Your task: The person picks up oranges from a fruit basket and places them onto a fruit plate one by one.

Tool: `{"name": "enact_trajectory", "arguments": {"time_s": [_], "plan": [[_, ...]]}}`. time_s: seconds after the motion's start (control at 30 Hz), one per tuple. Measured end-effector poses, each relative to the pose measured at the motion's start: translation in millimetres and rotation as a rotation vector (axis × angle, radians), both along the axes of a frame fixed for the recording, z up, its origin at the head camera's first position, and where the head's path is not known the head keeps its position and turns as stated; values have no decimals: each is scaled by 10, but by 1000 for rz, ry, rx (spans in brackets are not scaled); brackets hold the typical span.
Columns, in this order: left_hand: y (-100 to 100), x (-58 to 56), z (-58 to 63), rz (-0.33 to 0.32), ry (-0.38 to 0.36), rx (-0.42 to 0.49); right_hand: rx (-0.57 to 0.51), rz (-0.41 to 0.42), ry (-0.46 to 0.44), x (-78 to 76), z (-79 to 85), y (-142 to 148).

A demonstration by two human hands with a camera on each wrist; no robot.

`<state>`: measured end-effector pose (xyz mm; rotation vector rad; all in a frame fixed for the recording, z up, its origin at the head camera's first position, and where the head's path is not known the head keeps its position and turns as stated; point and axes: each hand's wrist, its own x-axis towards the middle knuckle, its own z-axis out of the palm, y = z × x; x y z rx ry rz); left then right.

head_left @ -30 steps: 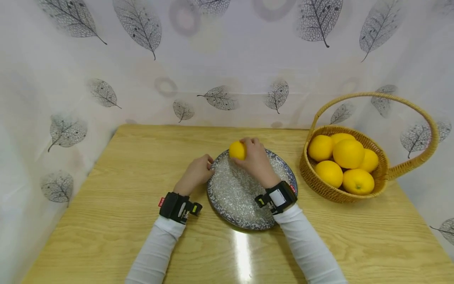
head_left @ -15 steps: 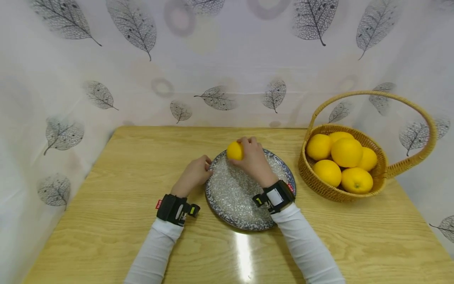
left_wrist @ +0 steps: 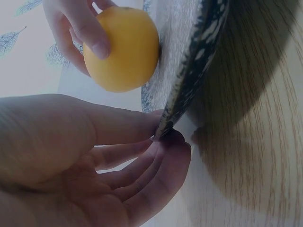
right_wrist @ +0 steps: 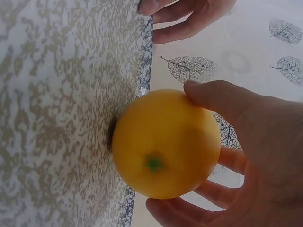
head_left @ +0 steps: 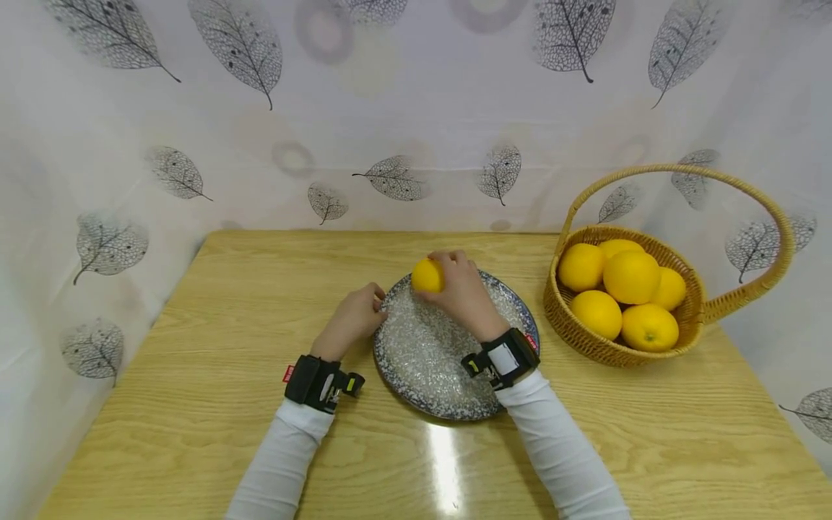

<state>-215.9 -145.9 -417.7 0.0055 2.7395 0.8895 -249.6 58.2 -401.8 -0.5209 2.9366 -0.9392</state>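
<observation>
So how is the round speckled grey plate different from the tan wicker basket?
The round speckled grey plate is wide and shallow; the tan wicker basket is deep, with a tall handle. The left hand pinches the plate's rim, but no hand touches the basket. Both look rounded from above.

Left hand (left_wrist: 78, 156): pinched the rim of the speckled plate (left_wrist: 191, 61) between thumb and fingers.
Plate edge: stood off the wooden table (left_wrist: 260, 146), shadow beneath.
Right hand (left_wrist: 78, 21): held the yellow fruit (left_wrist: 125, 56).
Fruit position: beside the plate's upper face; contact unclear.
Backdrop (left_wrist: 28, 61): pale, leaf-printed.
</observation>
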Motion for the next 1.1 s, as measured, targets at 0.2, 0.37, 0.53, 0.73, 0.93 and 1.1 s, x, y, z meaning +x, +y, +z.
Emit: {"name": "enact_trajectory", "arguments": {"time_s": [0.2,0.37,0.53,0.73,0.93,1.1], "plan": [[8,8,-6,3,0,2,0,25,-24,33,18,8],[9,11,-7,-8,4,2,8,25,-20,45,14,18],[11,6,4,-5,6,4,13,38,-23,28,17,5],[17,-5,0,0,-6,-4,34,45,-32,15,13,-12],[16,2,7,-1,-10,-7,49,41,-28,14,6,-30],[20,8,20,-5,-5,-8,60,29,-19,24,33,-27]]}}
